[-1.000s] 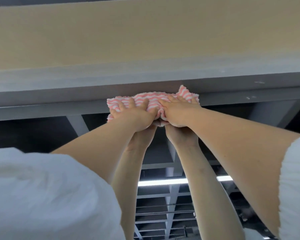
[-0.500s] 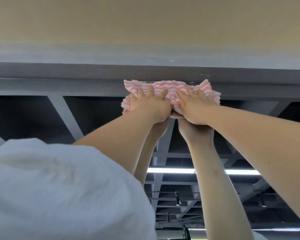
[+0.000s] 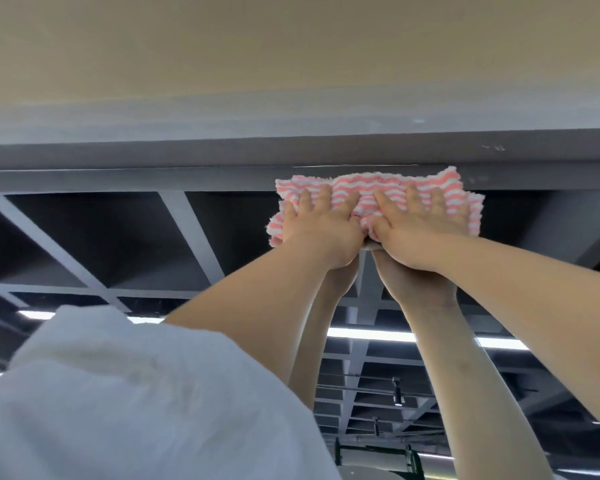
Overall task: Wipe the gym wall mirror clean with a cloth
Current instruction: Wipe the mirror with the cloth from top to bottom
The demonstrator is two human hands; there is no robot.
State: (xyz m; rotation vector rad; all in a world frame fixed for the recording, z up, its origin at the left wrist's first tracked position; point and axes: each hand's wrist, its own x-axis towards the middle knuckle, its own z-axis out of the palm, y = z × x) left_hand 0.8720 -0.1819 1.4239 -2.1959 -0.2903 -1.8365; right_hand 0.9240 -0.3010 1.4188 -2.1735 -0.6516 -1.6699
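Since half a second back, both hands and the cloth (image 3: 378, 195) have slid to the right along the top edge of the mirror (image 3: 118, 244). Left hand (image 3: 321, 230) and right hand (image 3: 416, 230) sit side by side, fingers spread flat, pressing the pink-and-white striped cloth against the glass, so neither grip is curled round it. You can see the arms reflected below, plus a ceiling light strip (image 3: 371, 334). White sleeve (image 3: 136, 393) fills the lower left.
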